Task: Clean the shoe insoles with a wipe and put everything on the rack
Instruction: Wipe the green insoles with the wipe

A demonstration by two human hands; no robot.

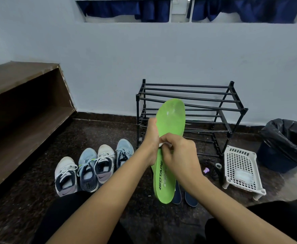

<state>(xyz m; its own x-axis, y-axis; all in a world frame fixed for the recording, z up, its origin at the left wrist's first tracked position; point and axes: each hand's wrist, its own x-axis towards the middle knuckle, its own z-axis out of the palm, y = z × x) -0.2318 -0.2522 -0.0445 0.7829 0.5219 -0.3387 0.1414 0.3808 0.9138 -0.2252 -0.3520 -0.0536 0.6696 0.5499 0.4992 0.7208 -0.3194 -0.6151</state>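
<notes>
Holding the green insole (171,120) upright in front of me, toe end up, my left hand (151,138) grips its left edge about midway; my right hand (178,152) pinches a small white wipe (163,144) and presses it against the insole's middle, just beside my left hand; the heel end, with its printed lettering, hangs below my wrists. Beyond both hands the black shoe rack (214,95) stands against the wall; left of my left forearm four sneakers (104,161) sit in a row on the floor; under my right wrist two dark blue insoles (190,199) lie on the floor, partly hidden by the green one; right of my right hand stands a white perforated plastic stool (239,155) with a pale packet (242,175) on it; farther right is a bin (285,143) lined with a black bag.
</notes>
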